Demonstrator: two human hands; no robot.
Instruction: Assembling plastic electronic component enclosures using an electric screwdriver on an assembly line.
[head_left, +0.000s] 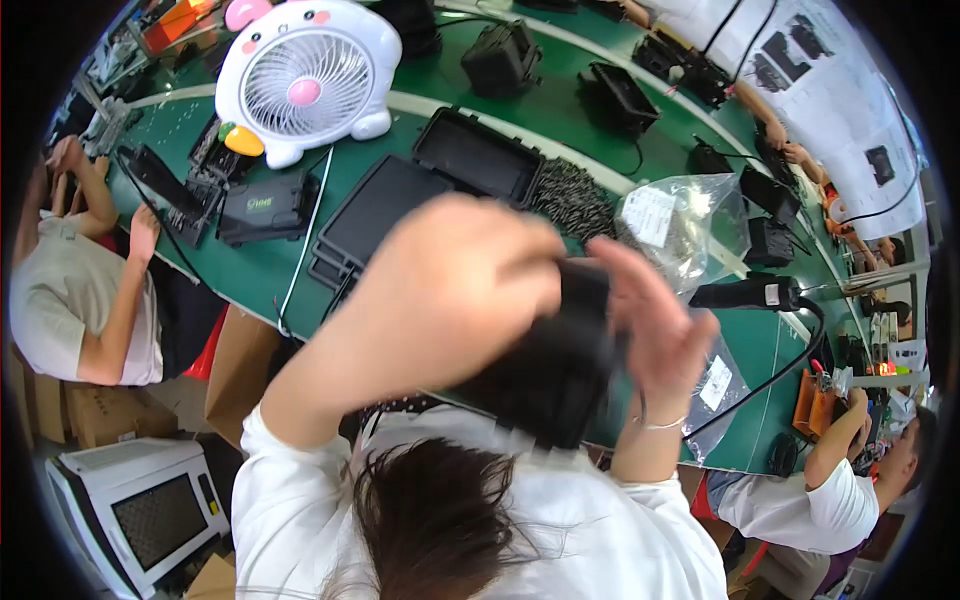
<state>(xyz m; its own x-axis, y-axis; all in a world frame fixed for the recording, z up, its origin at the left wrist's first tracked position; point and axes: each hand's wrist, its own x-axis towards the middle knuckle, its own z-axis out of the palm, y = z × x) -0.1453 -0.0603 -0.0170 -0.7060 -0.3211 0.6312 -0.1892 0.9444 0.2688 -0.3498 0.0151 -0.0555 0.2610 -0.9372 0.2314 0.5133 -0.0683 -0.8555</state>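
A black plastic case (pixel 545 375), smeared by motion, is raised in front of my chest. My left hand (pixel 470 260) is blurred too, its fingers curled over the case's upper edge. At the case's right side is my right hand (pixel 655 330), fingers stretched out and spread; whether it touches the case I cannot tell. Beyond my left forearm an opened black case (pixel 385 205) lies on the green table, its lid laid back and partly covered by my hand. A heap of small dark parts (pixel 572 200) lies just past my hands.
A clear plastic bag (pixel 685 220) and a black corded tool (pixel 745 294) lie to the right. A white animal-shaped fan (pixel 305 85) stands at the far left, near another black case (pixel 265 207). Co-workers sit at left (pixel 85 290) and right (pixel 800 480).
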